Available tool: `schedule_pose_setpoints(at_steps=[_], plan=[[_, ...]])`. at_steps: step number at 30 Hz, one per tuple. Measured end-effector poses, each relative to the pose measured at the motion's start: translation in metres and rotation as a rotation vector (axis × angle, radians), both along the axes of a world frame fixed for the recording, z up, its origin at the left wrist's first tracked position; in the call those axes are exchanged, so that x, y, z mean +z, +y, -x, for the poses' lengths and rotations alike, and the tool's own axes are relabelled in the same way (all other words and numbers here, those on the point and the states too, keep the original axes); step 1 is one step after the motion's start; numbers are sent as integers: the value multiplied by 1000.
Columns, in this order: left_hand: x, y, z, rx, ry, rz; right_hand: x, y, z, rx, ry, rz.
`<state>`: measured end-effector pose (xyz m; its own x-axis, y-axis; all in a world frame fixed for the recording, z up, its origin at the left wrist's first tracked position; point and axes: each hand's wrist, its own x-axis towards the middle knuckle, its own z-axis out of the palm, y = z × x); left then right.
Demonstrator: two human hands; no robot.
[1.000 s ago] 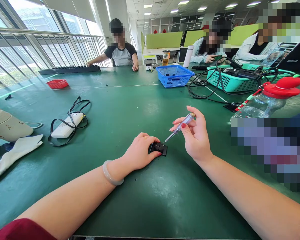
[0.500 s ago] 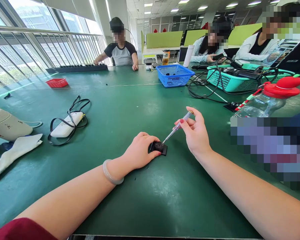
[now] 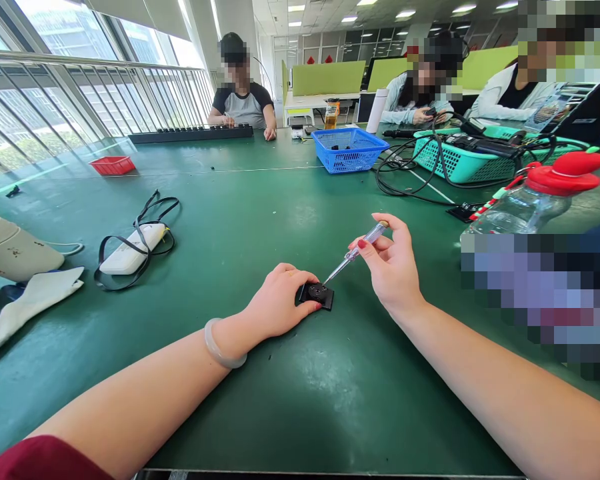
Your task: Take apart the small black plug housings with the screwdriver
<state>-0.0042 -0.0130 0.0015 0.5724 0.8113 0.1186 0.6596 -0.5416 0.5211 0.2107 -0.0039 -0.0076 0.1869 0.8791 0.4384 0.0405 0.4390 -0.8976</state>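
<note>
Looking over, I see a big green table (image 3: 220, 223). Picture a clock on it, six o'clock at the near edge, its middle where the work is. A green-blue basket (image 3: 443, 160) sits far off at two o'clock. A smaller blue basket (image 3: 353, 161) is just past twelve. A white box (image 3: 129, 256) lies between nine and ten. The left hand (image 3: 277, 303) is at nine and the right hand (image 3: 397, 267) at two, apart from each other. The right thumb and fingers pinch a slanting, see-through screwdriver (image 3: 350, 256). A little black part (image 3: 320, 294) lies in the clock's middle, squeezed by the left thumb and fingers. The screwdriver's tip is by its one o'clock edge; I can't tell if it touches.
</note>
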Motion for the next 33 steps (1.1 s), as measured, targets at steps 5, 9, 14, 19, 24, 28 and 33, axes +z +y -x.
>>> schedule_pose_setpoints(at_steps=[5,9,14,19,24,28,33], plan=[[1,0,-1,4,2,6,-3,1,-2,34,5,24],[1,-1,-1,4,5,6,-5,0,-1,35,-1,-16],[0,-1,-1,-6,3,-6,0,-6,3,49,-60,-104],[0,-1,-1,-13,-9,-22,2,-3,1,27,-89,-59],[0,-1,-1,-7,0,-12,0,4,-2,12,-53,10],[0,0,-1,-8,12,-6,-2,6,-4,-17,-14,34],[-1,1,-1,-9,-2,-18,-6,8,-4,-4,-12,44]])
